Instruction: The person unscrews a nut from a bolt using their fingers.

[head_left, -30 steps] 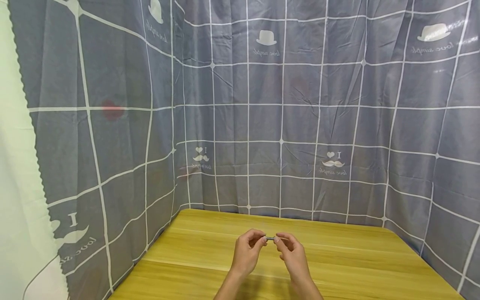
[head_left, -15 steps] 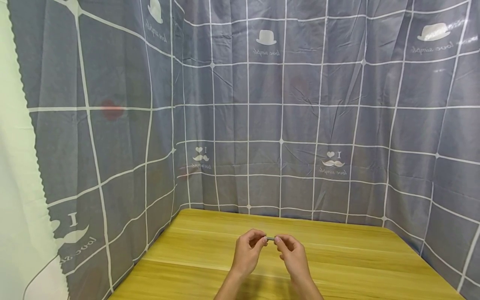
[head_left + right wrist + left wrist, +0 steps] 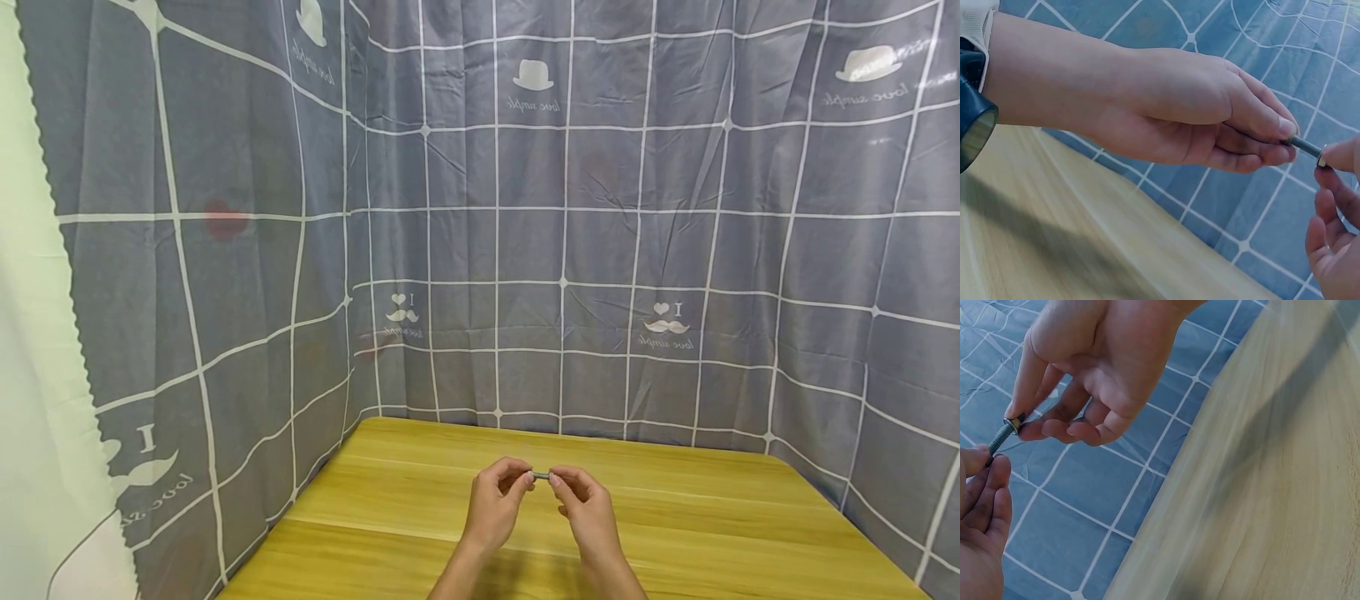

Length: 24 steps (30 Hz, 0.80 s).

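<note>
A small metal bolt [image 3: 542, 476] is held in the air between both hands, roughly level in the head view. My left hand [image 3: 492, 505] pinches its left end between thumb and fingertips. At that end, the left wrist view shows a wider, brassy ring-like part [image 3: 1014, 424]; whether it is a nut, a washer or the head I cannot tell. My right hand [image 3: 588, 510] pinches the opposite end of the bolt, and its fingertips hide the tip. Bare threaded shank [image 3: 1305, 147] shows between the two hands in the right wrist view.
Below the hands lies a yellow wood-grain table [image 3: 420, 467]. Grey curtains [image 3: 600, 250] with a white grid surround it at the back and sides. A pale cloth [image 3: 45, 333] hangs at the far left.
My right fingers have shifted slightly around the bolt's end; one finger that stuck out a second ago is now drawn in. The left hand holds still.
</note>
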Available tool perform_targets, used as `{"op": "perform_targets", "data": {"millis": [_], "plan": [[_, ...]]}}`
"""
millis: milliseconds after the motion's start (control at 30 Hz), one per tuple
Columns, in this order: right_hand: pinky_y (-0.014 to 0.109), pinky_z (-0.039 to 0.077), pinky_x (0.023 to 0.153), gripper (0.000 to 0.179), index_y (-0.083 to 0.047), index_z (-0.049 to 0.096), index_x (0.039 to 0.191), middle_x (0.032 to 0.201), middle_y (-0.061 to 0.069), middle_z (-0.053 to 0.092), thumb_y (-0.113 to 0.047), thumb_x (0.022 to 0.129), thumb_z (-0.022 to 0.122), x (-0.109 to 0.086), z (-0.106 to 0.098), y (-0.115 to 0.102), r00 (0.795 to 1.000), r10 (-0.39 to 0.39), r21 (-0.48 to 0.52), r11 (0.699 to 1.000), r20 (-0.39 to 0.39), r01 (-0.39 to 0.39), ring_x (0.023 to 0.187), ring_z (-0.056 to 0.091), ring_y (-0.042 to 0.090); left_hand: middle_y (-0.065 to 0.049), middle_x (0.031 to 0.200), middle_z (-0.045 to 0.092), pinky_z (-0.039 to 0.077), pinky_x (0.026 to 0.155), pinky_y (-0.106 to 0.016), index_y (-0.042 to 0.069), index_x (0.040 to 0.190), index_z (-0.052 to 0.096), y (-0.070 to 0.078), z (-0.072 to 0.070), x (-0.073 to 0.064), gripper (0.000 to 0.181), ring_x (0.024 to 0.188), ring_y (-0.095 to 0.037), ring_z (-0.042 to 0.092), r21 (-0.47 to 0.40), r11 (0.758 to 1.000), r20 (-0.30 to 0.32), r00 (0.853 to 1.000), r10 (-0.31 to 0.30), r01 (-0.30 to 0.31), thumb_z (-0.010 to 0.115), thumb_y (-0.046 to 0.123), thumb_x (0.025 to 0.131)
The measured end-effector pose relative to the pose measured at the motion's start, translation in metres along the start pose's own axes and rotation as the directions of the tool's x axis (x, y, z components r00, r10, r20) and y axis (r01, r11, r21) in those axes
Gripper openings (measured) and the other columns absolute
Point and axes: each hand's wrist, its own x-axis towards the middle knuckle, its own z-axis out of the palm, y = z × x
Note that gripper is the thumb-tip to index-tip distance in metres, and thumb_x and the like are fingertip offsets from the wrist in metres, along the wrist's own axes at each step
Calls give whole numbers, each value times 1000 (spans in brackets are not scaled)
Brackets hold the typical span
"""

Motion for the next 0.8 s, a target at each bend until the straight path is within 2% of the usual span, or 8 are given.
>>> {"op": "perform_targets", "data": {"millis": [133, 267, 367, 433, 567, 667, 800], "plan": [[40, 48, 83, 34, 2, 65, 128, 120, 12, 68, -20, 103, 68, 0, -1, 0, 1000, 0, 17, 1000, 0, 0, 103, 58, 23, -13, 95, 74, 55, 76, -27, 1, 104, 72, 2, -1, 0, 7, 85, -29, 72, -12, 1000, 2, 1000, 1, -1, 69, 3, 99], [39, 48, 81, 34, 1, 67, 124, 112, 8, 69, -26, 104, 66, -1, -1, 0, 1000, 10, -16, 1000, -13, -11, 98, 56, 22, -13, 95, 74, 56, 76, -27, 2, 104, 73, 3, -1, -1, 6, 85, -26, 72, -17, 1000, 10, 1000, -3, 3, 69, 5, 99], [37, 47, 81, 26, 1, 69, 119, 110, 10, 70, -20, 104, 66, -1, -1, 1, 1000, -7, -20, 1000, -11, 7, 98, 57, 21, -8, 94, 74, 56, 78, -27, 3, 104, 73, 2, -1, -2, 6, 85, -24, 72, -15, 1000, 6, 1000, -7, 7, 69, 6, 100], [37, 47, 82, 25, 1, 68, 123, 115, 12, 70, -15, 103, 67, -1, -1, 1, 1000, -23, -7, 1000, -4, 23, 100, 59, 20, -6, 94, 73, 56, 78, -28, 3, 104, 73, 1, -1, -1, 7, 85, -23, 72, -16, 1000, -2, 1000, -1, 1, 68, 5, 100], [38, 49, 81, 33, 2, 64, 129, 119, 14, 69, -16, 102, 69, -1, 1, 0, 999, -31, -1, 1000, -6, 31, 101, 61, 20, -11, 94, 74, 57, 76, -28, 1, 104, 73, 1, -1, 0, 7, 84, -26, 73, -19, 1000, -16, 1000, 20, -21, 69, 3, 99], [38, 50, 80, 33, 5, 66, 124, 112, 11, 71, -19, 102, 70, 0, 1, 0, 999, -26, -16, 1000, -27, 25, 97, 61, 19, -14, 95, 74, 56, 75, -27, 0, 103, 73, 2, 0, 0, 6, 84, -29, 73, -21, 1000, -13, 1000, 10, -10, 70, 1, 98], [37, 50, 82, 27, 6, 70, 119, 111, 12, 72, -14, 99, 72, 0, 1, 0, 999, -29, -3, 1000, -33, 29, 97, 63, 18, -17, 94, 73, 55, 75, -26, -3, 102, 72, 2, 2, 1, 6, 83, -33, 72, 6, 1000, -14, 1000, -12, 12, 68, -4, 97]]}}
